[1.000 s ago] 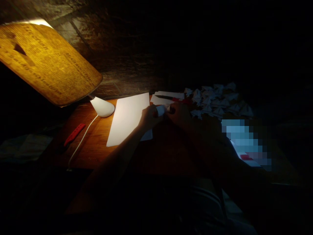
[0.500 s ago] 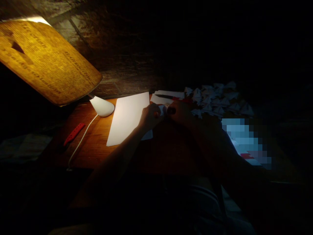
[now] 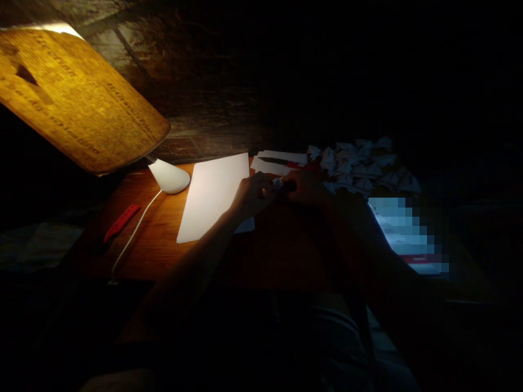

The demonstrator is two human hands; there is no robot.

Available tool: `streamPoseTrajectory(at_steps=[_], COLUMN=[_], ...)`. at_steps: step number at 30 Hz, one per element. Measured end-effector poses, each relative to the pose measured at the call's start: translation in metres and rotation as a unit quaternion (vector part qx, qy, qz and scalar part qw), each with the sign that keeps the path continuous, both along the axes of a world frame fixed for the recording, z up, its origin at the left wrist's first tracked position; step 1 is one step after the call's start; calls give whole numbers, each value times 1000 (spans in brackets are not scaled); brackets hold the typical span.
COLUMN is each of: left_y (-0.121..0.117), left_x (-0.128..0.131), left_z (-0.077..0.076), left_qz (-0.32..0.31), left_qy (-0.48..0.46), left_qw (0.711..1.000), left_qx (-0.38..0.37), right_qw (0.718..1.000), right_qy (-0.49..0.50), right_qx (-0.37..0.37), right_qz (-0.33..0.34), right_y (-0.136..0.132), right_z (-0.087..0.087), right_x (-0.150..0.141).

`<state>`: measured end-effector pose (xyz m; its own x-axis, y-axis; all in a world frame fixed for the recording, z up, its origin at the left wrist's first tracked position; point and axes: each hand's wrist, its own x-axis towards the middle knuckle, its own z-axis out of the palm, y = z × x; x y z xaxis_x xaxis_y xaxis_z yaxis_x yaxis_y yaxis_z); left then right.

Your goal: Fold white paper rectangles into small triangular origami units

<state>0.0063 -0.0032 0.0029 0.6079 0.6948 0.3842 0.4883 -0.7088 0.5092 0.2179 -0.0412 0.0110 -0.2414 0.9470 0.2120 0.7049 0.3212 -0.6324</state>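
Between my hands is a small piece of folded white paper (image 3: 278, 185), mostly covered by fingers. My left hand (image 3: 254, 191) pinches its left side, just over the right edge of a stack of white sheets (image 3: 216, 196). On the paper's other side my right hand (image 3: 304, 187) has its fingers curled against it, in deep shadow. Behind my hands lie more white paper pieces (image 3: 280, 157) and scissors with red handles (image 3: 296, 165). Several small folded paper shapes (image 3: 359, 166) are heaped to the right of them.
A desk lamp with a printed shade (image 3: 90, 103) and white base (image 3: 169, 177) stands at the left, its white cable (image 3: 134, 234) trailing forward. Nearby on the wooden table (image 3: 163, 250) is a red cutter knife (image 3: 121, 222). A lit screen (image 3: 404, 234) glows at the right.
My fingers have shifted around the folded paper, and less of it shows now. Both hands stay in nearly the same place. The view has moved slightly.
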Motion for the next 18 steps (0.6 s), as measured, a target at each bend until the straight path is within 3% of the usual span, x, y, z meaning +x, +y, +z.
streamPoseTrajectory(at_steps=[18], left_y=[5], left_x=[-1], left_z=[-4], left_qz=[-9], left_qy=[14], left_qw=[1000], left_qx=[0], right_qw=[1000], right_qy=[-3], right_qx=[-8], right_qz=[8], right_y=[5], right_z=[-3], right_x=[5])
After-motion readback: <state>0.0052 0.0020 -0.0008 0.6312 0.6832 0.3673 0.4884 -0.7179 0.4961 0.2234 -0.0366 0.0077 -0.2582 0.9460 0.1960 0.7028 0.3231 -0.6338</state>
